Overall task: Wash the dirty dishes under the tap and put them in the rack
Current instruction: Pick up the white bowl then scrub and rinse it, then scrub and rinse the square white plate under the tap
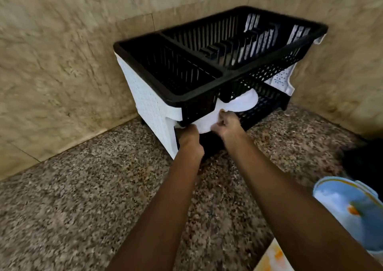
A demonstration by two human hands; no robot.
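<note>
Both hands at rack [207, 96] lower tier, corner of granite counter [83, 198]. Right hand [227, 123] pinches near rim of white plate [238, 103]; left hand [189, 135] grips plate's left edge. Plate half under black upper basket. Blue bowl [352, 208] at right edge.

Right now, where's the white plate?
In the head view, the white plate sits centre frame, in the rack's lower tier under the black top basket, held by the left hand and right hand.

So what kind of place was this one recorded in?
Most likely a home kitchen corner: a two-tier black and white dish rack stands on a speckled granite counter against marble-look wall tiles, and both hands slide a white plate into its lower tier.
</note>
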